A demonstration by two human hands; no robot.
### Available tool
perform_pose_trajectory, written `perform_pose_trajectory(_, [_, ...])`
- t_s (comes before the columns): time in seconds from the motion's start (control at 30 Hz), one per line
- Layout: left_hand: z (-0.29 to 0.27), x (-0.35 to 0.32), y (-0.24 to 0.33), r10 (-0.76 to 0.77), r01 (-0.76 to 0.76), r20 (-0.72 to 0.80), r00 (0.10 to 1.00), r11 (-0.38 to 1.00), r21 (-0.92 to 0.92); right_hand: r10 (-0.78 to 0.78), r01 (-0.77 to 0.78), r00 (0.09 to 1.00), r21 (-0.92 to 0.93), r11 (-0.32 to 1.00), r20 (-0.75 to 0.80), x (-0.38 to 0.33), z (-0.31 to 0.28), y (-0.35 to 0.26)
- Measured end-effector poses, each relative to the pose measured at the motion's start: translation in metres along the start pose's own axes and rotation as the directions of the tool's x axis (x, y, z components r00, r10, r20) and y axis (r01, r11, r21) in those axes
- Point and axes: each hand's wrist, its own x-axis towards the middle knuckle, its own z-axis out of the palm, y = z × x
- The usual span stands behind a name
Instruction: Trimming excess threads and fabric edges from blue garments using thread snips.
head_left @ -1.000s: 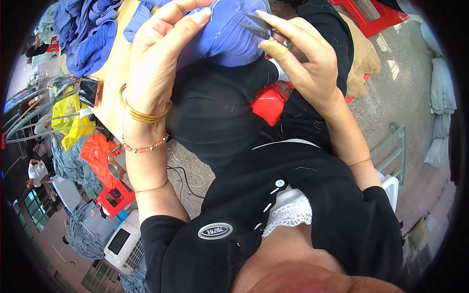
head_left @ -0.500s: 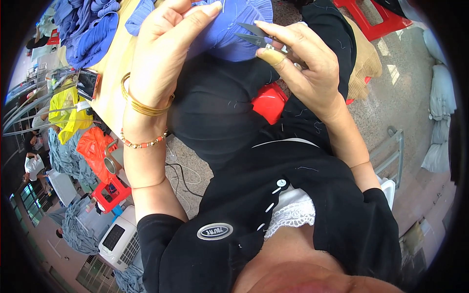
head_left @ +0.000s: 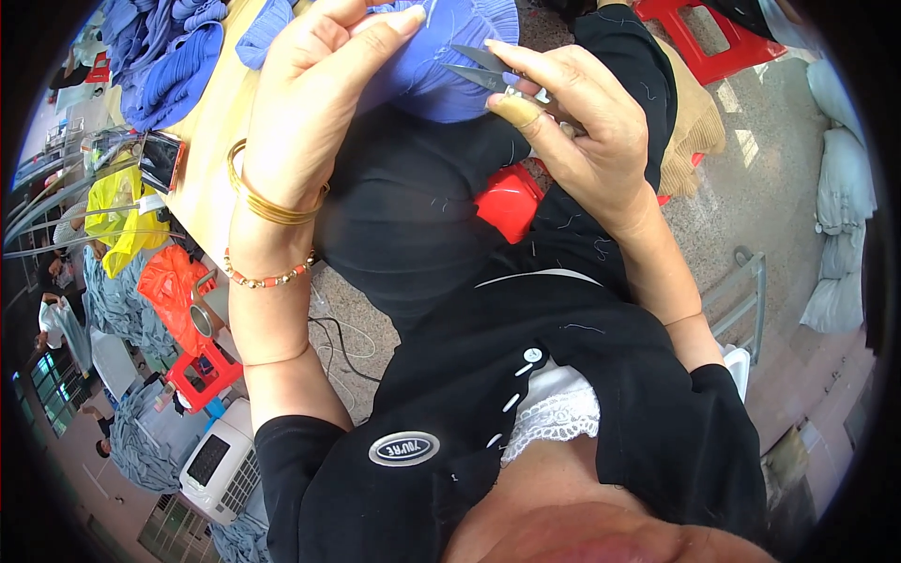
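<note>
Left grip (head_left: 314, 94) pinches thread (head_left: 431, 12) as right grip (head_left: 593, 122) clasps open snips (head_left: 476, 77); a slip could nick the blue cloth (head_left: 441, 97).

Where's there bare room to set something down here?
Pale wooden tabletop shows bare between the bunched blue garments and the left hand. Speckled grey floor shows between the tan ribbed fabric and stuffed white sacks. It's crowded where the right hand holds open dark-bladed snips near blue ribbed fabric.

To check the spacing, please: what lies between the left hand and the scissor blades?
In the head view, blue ribbed fabric shows between the left hand and the scissor blades.
</note>
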Motion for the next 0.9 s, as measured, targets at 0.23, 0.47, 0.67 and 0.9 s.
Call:
perform_pose_trajectory(0.23, [0.047, -0.012, 0.04, -0.249, 0.363, -0.418, 0.873, 0.906, 0.218, -0.005, 0.005, 1.0, -0.011, 1.0, -0.021, -0.001, -0.001, 0.004])
perform_pose_trajectory(0.47, [-0.003, 0.01, -0.019, 0.397, -0.323, 0.285, 0.873, 0.906, -0.273, -0.03, 0.029, 0.999, -0.036, 0.999, -0.023, 0.001, 0.003, 0.006])
perform_pose_trajectory(0.67, [-0.002, 0.008, -0.016, 0.356, -0.264, 0.298, 0.886, 0.915, -0.307, -0.088, 0.084, 0.996, -0.101, 0.991, -0.029, 0.003, 0.004, 0.009])
perform_pose_trajectory(0.9, [0.036, -0.001, 0.025, -0.027, 0.027, 0.021, 0.999, 1.0, 0.007, 0.007, -0.008, 0.999, -0.012, 1.0, -0.049, 0.0, -0.003, 0.013])
